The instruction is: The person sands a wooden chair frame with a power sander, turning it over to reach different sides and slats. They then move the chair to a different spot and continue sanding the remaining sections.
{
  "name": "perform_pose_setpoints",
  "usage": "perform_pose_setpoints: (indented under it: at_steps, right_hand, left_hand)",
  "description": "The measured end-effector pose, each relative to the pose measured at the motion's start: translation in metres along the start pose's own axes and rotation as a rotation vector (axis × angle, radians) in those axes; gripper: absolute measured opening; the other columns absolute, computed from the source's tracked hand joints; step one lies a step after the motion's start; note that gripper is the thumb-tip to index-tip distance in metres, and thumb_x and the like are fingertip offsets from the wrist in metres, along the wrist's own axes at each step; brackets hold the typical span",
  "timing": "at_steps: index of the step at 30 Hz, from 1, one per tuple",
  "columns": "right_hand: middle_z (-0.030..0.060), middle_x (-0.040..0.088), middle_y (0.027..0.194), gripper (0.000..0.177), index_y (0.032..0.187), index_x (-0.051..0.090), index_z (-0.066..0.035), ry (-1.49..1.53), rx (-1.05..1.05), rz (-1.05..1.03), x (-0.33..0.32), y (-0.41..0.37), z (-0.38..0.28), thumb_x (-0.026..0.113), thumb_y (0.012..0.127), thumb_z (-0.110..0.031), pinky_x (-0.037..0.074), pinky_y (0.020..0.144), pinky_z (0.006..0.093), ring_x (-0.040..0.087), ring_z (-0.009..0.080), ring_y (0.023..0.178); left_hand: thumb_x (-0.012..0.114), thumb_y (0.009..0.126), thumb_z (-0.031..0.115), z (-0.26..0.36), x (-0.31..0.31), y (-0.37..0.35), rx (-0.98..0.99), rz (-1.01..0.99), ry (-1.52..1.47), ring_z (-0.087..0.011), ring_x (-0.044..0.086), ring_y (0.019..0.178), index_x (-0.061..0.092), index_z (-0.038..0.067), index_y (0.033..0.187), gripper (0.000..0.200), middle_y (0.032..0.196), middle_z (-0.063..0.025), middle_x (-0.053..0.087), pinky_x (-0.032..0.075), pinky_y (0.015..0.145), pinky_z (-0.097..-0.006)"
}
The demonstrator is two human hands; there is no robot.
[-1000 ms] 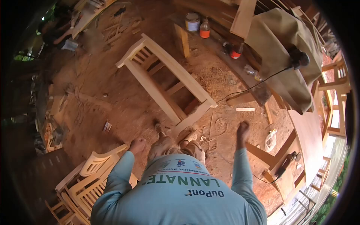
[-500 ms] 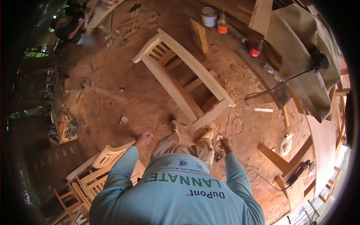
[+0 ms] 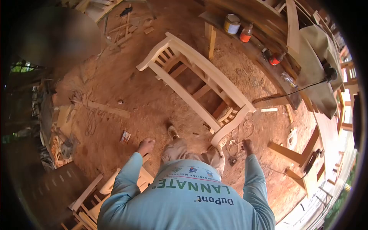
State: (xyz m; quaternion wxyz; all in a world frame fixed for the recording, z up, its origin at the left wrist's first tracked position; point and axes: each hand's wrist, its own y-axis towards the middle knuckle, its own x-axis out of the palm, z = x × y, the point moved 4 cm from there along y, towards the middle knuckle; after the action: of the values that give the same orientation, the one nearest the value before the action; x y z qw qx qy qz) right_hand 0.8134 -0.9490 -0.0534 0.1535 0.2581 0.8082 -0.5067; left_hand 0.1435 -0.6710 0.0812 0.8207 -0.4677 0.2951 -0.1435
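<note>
My left hand (image 3: 146, 146) is loosely curled at my left side, above the dirt floor, with nothing visible in it. Out at my right side is my right hand (image 3: 248, 146); its fingers are curled in, and whether they hold anything is hidden. A pale, unfinished wooden bench frame (image 3: 180, 90) with curved, slatted ends stands ahead of me, its near corner close to my right foot. Neither hand touches it. Near my right hand, a thin cord (image 3: 248, 128) lies looped on the floor. Below my left forearm are pale slatted wooden pieces (image 3: 111, 184).
On the right, a low wooden bench (image 3: 264, 67) carries a paint can (image 3: 232, 23) and bottles with orange-red labels (image 3: 246, 33). A brown sheet (image 3: 316, 71) hangs beyond, crossed by a black cable. Angled boards (image 3: 287, 153) stand at right. Wood scraps (image 3: 124, 30) litter the far left.
The view has shifted and I stand closer to the bench frame, more of whose interior shows. My right hand has swung outward from my leg. My left hand is more curled.
</note>
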Motion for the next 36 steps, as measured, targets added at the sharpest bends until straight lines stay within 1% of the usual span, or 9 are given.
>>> perform_pose_setpoints:
  at_steps: [7, 11, 13, 16, 17, 26, 28, 32, 36]
  right_hand:
    - [0.007, 0.067, 0.073, 0.03, 0.102, 0.073, -0.005, -0.576, -0.374, -0.083, 0.1, -0.04, -0.027, 0.068, 0.095, -0.034, 0.053, 0.049, 0.035, 0.069, 0.019, 0.059]
    - [0.0008, 0.058, 0.075, 0.029, 0.086, 0.064, -0.013, 0.04, -0.088, 0.036, 0.131, -0.066, -0.036, 0.07, 0.096, -0.04, 0.04, 0.044, 0.0335, 0.051, 0.0134, 0.051]
    - [-0.0018, 0.053, 0.069, 0.031, 0.085, 0.06, -0.017, 0.137, -0.028, -0.037, 0.139, -0.089, -0.041, 0.069, 0.096, -0.044, 0.038, 0.043, 0.0318, 0.048, 0.0114, 0.051]
    - [0.0008, 0.061, 0.078, 0.025, 0.119, 0.057, -0.015, 0.061, -0.055, -0.13, 0.151, -0.102, -0.055, 0.05, 0.108, -0.036, 0.043, 0.039, 0.0334, 0.055, 0.0161, 0.051]
    - [-0.004, 0.044, 0.06, 0.022, 0.084, 0.056, -0.022, 0.525, 0.006, -0.159, 0.16, -0.112, -0.057, 0.054, 0.101, -0.036, 0.036, 0.04, 0.0302, 0.047, 0.0112, 0.047]
    - [0.0034, 0.045, 0.06, 0.016, 0.077, 0.047, -0.015, 0.358, 0.258, -0.264, 0.178, -0.1, -0.098, 0.057, 0.09, -0.013, 0.031, 0.037, 0.0346, 0.046, 0.0194, 0.044]
    - [0.0043, 0.049, 0.065, 0.012, 0.082, 0.05, -0.012, 0.394, 0.246, -0.251, 0.171, -0.085, -0.12, 0.057, 0.091, -0.014, 0.033, 0.037, 0.0345, 0.048, 0.0189, 0.046]
    - [0.0065, 0.055, 0.075, 0.009, 0.095, 0.056, -0.007, 0.419, 0.138, -0.203, 0.147, -0.059, -0.168, 0.055, 0.095, -0.017, 0.038, 0.039, 0.0322, 0.053, 0.0182, 0.05]
    - [0.0014, 0.057, 0.07, 0.029, 0.091, 0.061, -0.009, 0.496, -0.054, -0.205, 0.137, -0.05, -0.181, 0.063, 0.099, -0.037, 0.04, 0.041, 0.0294, 0.054, 0.016, 0.051]
  left_hand:
    - [0.065, 0.1, 0.034, -0.057, -0.156, 0.105, -0.056, -0.079, -0.038, -0.0164, 0.056, 0.043, 0.065, 0.01, 0.088, 0.027, 0.059, 0.001, 0.058, 0.042, 0.039, -0.0344]
    - [0.061, 0.1, 0.027, -0.023, -0.201, 0.119, 0.009, -0.104, -0.034, -0.0197, 0.06, 0.048, 0.064, 0.01, 0.085, 0.023, 0.062, -0.003, 0.061, 0.045, 0.042, -0.0364]
    - [0.057, 0.098, 0.019, -0.058, -0.201, 0.177, 0.631, 0.0, 0.449, -0.029, 0.07, 0.067, 0.068, 0.009, 0.09, 0.017, 0.077, -0.0115, 0.071, 0.055, 0.056, -0.0436]
    - [0.063, 0.092, 0.021, -0.012, -0.187, 0.171, 0.449, 0.041, 0.606, -0.0391, 0.072, 0.091, 0.073, 0.009, 0.096, 0.016, 0.097, -0.0197, 0.073, 0.058, 0.075, -0.0513]
    - [0.065, 0.089, 0.022, 0.006, -0.18, 0.166, 0.444, 0.036, 0.598, -0.0425, 0.073, 0.099, 0.074, 0.009, 0.098, 0.018, 0.103, -0.0225, 0.074, 0.059, 0.081, -0.0539]
    - [0.069, 0.089, 0.026, 0.139, -0.151, 0.119, 0.541, 0.185, 0.537, -0.0353, 0.074, 0.099, 0.076, 0.012, 0.103, 0.02, 0.104, -0.0163, 0.077, 0.059, 0.084, -0.0463]
    - [0.068, 0.089, 0.024, 0.142, -0.152, 0.124, 0.746, 0.205, 1.005, -0.0366, 0.074, 0.098, 0.075, 0.012, 0.103, 0.02, 0.102, -0.0159, 0.077, 0.059, 0.084, -0.047]
    - [0.063, 0.091, 0.025, 0.112, -0.162, 0.125, 0.491, 0.546, 0.37, -0.04, 0.074, 0.092, 0.073, 0.013, 0.11, 0.024, 0.095, -0.0196, 0.076, 0.059, 0.082, -0.0496]
    - [0.057, 0.093, 0.033, 0.037, -0.154, 0.186, 0.644, 0.214, 0.859, -0.0415, 0.074, 0.093, 0.076, 0.01, 0.11, 0.034, 0.098, -0.0226, 0.076, 0.059, 0.085, -0.0514]
